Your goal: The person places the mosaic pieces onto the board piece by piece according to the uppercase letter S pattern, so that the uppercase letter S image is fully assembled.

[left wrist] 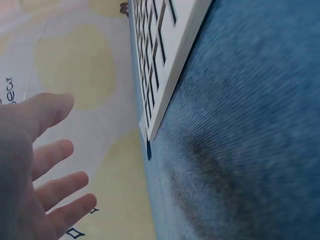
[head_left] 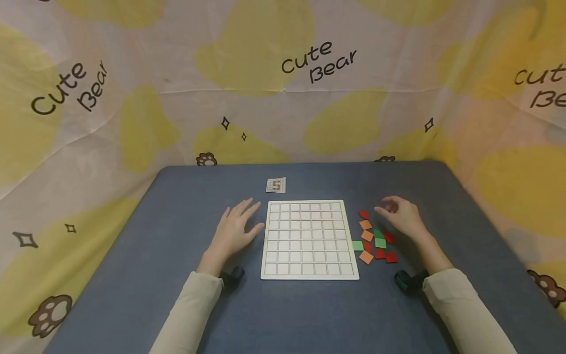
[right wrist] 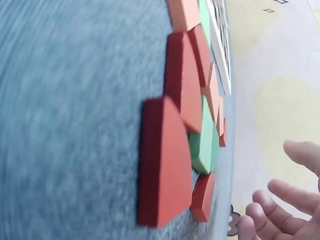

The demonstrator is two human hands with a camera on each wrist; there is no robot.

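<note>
A white grid board (head_left: 309, 241) with rows of square cells lies flat on the blue table. Just left of it my left hand (head_left: 232, 228) hovers with fingers spread, holding nothing; the left wrist view shows the same bare palm (left wrist: 30, 150). My right hand (head_left: 403, 216) is above the table by the loose pieces, its fingers loosely bent and apart from the thumb. Those pieces are red (right wrist: 167, 165), orange (head_left: 365, 224) and green (head_left: 380, 243), scattered along the board's right side. One green square (head_left: 357, 246) touches the board's right edge.
A small card (head_left: 276, 185) with a printed grid and a coloured figure lies beyond the board's upper left corner. Behind the blue table (head_left: 132, 275) hangs a patterned cloth (head_left: 265, 113). Dark wrist devices (head_left: 409, 282) sit under both wrists.
</note>
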